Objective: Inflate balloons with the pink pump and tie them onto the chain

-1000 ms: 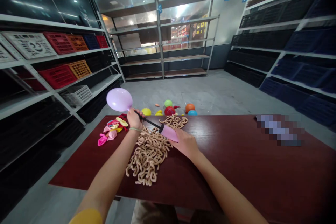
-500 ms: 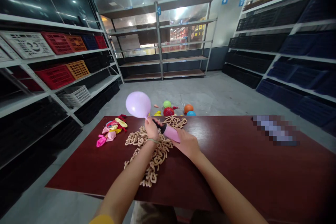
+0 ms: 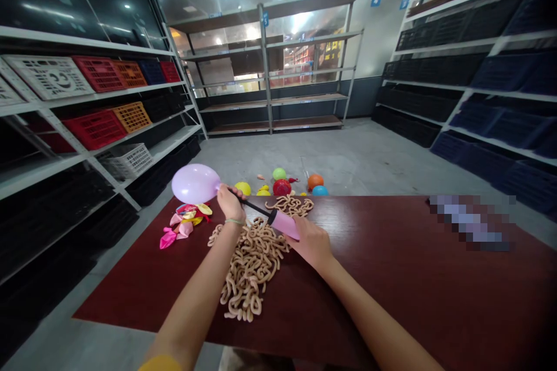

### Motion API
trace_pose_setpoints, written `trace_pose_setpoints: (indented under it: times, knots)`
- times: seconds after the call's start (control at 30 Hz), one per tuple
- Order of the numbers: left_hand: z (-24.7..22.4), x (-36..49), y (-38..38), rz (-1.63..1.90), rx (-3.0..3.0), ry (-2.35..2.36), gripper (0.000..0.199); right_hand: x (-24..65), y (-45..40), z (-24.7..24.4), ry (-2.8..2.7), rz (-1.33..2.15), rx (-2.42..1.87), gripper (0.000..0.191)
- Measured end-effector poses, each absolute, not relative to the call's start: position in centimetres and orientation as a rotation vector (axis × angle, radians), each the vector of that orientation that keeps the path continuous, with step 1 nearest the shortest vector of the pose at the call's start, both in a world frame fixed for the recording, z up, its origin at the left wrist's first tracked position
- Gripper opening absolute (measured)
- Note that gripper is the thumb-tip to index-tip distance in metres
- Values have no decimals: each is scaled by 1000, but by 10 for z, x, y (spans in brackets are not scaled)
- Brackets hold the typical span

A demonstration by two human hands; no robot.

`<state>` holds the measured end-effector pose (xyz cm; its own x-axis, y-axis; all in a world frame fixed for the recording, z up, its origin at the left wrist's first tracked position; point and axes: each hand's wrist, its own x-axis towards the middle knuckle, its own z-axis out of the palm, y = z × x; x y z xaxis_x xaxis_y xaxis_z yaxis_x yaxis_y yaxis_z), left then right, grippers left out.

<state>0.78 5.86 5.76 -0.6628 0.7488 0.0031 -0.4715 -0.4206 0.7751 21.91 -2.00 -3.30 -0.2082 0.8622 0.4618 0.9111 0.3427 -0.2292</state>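
**Both hands gripping: a lilac balloon is filling out at one end of a pink pump**

On the near part of the desk (image 3: 391, 278), a heap of tan curled pieces (image 3: 252, 261) is spreading beneath the work. Just beyond, the right hand (image 3: 311, 240) is clamping the pink barrel of the pump (image 3: 284, 224). The left hand (image 3: 230, 203) is gripping the black end, apparently pinching the neck of the lilac balloon (image 3: 195, 184) there too; its fingers are partly hiding the join. The black rod is showing between the hands, which are working apart.

Good pumping is probably asking for straight strokes along the rod, with the left fingers sealing the neck and the right hand doing the steadying. Sideways bending would be risking a slip or leak.

Limp balloons (image 3: 185, 223) are lying left, near the lilac one; a blurred item (image 3: 467, 220) is resting far right. Past the far edge, inflated balloons (image 3: 282, 187) are sitting on the floor (image 3: 348, 156), before metal shelves (image 3: 304, 123).
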Motion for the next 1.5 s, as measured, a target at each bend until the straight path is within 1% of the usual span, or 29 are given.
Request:
trace_pose_setpoints:
  times: [0.17, 0.27, 0.37, 0.5, 0.6, 0.7, 0.87, 0.97, 1.1, 1.33, 1.4, 1.5]
  knots:
    - [17, 65, 37, 1978, 455, 1004, 22, 225, -22, -32, -2168, -180, -1555, 41]
    - [5, 69, 27, 1942, 421, 1018, 22, 231, -25, -31, -2260, -190, -1494, 43]
    - [12, 46, 26, 1958, 461, 987, 19, 234, -27, -32, -2284, -186, -1450, 45]
    - [39, -1, 35, 2015, 505, 969, 16, 230, -27, -34, -2236, -144, -1435, 41]
    - [52, -20, 42, 2078, 491, 990, 13, 225, -25, -33, -2202, -122, -1443, 42]
    - [50, -5, 44, 2114, 454, 998, 13, 222, -24, -33, -2162, -129, -1483, 43]
    - [25, 60, 34, 2026, 426, 977, 19, 227, -24, -35, -2134, -199, -1536, 42]
    - [13, 79, 26, 1988, 457, 949, 20, 232, -25, -35, -2171, -221, -1522, 43]
    - [19, 56, 24, 1969, 495, 943, 21, 235, -28, -34, -2232, -211, -1475, 44]
    - [59, -13, 39, 2073, 525, 1039, 12, 230, -27, -32, -2205, -146, -1455, 43]
    - [60, -13, 43, 2104, 517, 1060, 11, 228, -26, -31, -2188, -147, -1485, 42]
    - [50, 11, 44, 2105, 516, 1088, 13, 225, -25, -33, -2161, -190, -1551, 41]
